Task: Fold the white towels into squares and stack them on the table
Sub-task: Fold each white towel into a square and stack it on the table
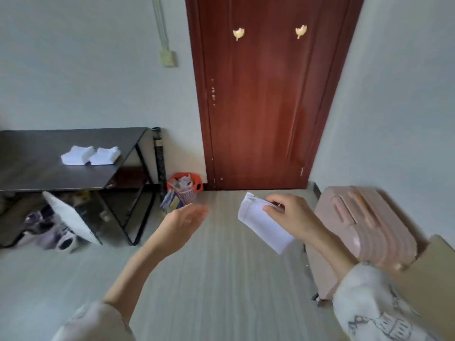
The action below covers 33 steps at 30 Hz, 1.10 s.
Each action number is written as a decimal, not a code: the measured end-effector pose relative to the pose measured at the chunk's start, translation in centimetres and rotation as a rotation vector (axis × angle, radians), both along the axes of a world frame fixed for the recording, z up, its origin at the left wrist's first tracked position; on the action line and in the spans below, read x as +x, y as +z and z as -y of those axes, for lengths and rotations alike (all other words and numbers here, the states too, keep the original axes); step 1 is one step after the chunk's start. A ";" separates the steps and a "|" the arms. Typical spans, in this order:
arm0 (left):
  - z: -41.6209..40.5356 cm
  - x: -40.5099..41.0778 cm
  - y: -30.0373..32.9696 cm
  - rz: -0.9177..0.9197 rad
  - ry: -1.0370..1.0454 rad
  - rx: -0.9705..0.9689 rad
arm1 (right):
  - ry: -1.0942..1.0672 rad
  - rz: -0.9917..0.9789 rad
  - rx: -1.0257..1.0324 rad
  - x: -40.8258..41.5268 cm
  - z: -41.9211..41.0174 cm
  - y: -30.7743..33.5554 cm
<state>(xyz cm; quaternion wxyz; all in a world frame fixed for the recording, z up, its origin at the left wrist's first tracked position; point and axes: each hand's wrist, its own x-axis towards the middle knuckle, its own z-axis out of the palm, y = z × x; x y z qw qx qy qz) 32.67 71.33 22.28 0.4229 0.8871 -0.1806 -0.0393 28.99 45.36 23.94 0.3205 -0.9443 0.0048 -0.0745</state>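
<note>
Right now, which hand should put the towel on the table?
Probably the right hand: it already grips the folded towel. The left hand is open and empty, though nearer the table.

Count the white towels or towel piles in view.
3: one folded towel in the right hand, two folded piles side by side on the dark table, left and right. Layers per pile unclear.

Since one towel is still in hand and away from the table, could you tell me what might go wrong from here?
1. The right hand pinches the folded towel only at its upper edge; the rest hangs free, so the fold may open on the way.
2. The left hand is open and empty, giving no support.
3. Two stacks sit side by side and touching on the table; setting the towel down carelessly could shift them.
</note>
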 end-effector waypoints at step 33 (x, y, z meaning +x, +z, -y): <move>-46.0 39.4 4.3 -0.016 0.391 -0.169 | 0.721 0.114 0.127 49.5 -52.3 5.3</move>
